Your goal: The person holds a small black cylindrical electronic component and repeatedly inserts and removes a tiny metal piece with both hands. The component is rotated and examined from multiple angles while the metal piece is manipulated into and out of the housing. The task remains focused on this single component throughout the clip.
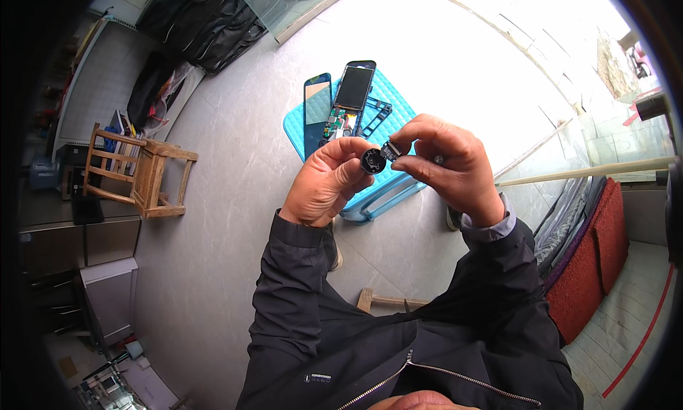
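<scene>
My left hand (320,186) pinches a round black disc-shaped part (373,161) between thumb and fingers. Against its right edge is a small dark rectangular part (390,151) with silvery bits, gripped by the thumb and forefinger of my right hand (455,161). A small round metal end (438,159) shows by my right palm; what it belongs to is hidden. Both hands are above a light-blue plastic stool (293,124). On it lie an opened device with a dark screen (354,88) and a green circuit board (337,123), a dark glossy panel (317,111) and a black frame piece (378,115).
A wooden chair (153,175) stands on the grey tiled floor (213,268) to the left. Folded fabrics and a red textile (590,261) are at the right. Black bags (206,26) lie at the upper left, near a glass panel (274,4). A wooden bar (391,300) shows near my lap.
</scene>
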`<state>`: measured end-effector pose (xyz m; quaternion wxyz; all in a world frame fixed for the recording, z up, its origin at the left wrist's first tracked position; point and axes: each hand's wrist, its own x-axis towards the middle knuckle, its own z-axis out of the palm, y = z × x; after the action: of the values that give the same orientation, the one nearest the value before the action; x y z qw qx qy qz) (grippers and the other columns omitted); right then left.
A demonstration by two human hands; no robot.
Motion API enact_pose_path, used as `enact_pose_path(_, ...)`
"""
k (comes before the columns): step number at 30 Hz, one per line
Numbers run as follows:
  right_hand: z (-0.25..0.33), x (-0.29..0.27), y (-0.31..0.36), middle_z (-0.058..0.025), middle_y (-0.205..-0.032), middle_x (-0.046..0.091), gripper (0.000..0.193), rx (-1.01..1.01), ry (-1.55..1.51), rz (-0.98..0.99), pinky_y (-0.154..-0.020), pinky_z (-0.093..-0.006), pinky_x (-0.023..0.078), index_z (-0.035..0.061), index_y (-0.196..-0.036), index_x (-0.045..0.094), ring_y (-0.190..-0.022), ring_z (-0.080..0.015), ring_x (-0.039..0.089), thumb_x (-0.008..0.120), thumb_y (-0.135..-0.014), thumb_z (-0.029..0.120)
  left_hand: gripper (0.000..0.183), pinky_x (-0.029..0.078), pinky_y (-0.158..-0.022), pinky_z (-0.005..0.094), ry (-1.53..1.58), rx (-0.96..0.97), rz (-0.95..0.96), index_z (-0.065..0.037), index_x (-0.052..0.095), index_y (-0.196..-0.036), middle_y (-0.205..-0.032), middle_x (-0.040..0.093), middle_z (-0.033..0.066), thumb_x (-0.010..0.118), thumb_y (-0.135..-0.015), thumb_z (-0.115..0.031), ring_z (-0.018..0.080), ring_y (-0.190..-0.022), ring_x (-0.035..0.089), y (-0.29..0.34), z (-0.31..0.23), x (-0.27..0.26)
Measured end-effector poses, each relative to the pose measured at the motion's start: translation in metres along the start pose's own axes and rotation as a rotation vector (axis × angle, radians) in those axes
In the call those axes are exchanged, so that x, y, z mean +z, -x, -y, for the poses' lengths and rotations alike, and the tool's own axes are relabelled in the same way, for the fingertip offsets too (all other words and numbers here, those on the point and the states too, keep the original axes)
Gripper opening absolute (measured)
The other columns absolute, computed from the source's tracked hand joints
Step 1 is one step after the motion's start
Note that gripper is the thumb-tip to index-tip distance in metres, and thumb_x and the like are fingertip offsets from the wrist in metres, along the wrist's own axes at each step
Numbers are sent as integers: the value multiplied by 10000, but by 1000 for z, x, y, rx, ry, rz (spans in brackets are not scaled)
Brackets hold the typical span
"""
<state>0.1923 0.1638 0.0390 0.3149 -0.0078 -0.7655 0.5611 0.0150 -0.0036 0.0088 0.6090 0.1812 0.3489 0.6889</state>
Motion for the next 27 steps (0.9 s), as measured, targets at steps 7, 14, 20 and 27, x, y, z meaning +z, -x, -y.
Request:
enact_pose_path(7,5,-4,0,-48,-981,701,314,28,10,9,-634,-237,468,32,-1177,726,-748,-76,611,836,-887,-14,298,661,-829,230,0,-7,-16,-52,720,-1224,-1086,755,61,801,-956,-152,133,-959,752,1,-1,2)
enact_pose_path(14,5,-2,-5,-51,-966,712,342,-98,85,47,-662,-278,504,57,-1173,733,-777,-139,661,857,-859,-1,299,659,-833,226,12,-8,1,-44,719,-1224,-1090,755,63,801,-955,-147,132,-956,752,1,0,2)
enact_pose_path(20,7,-8,-2,-54,-968,717,358,29,59,24,-671,-285,524,75,-1192,736,-827,-148,696,858,-862,11,294,659,-836,225,3,-5,-7,-47,723,-1217,-1096,755,60,805,-951,-142,132,-961,752,1,0,2)
enact_pose_path(27,8,-11,-4,-64,-980,716,355,-75,102,89,-674,-290,526,56,-1201,735,-843,-165,702,855,-869,20,287,667,-845,229,6,-2,-13,-61,729,-1204,-1106,751,54,813,-941,-140,132,-982,752,2,-2,3)
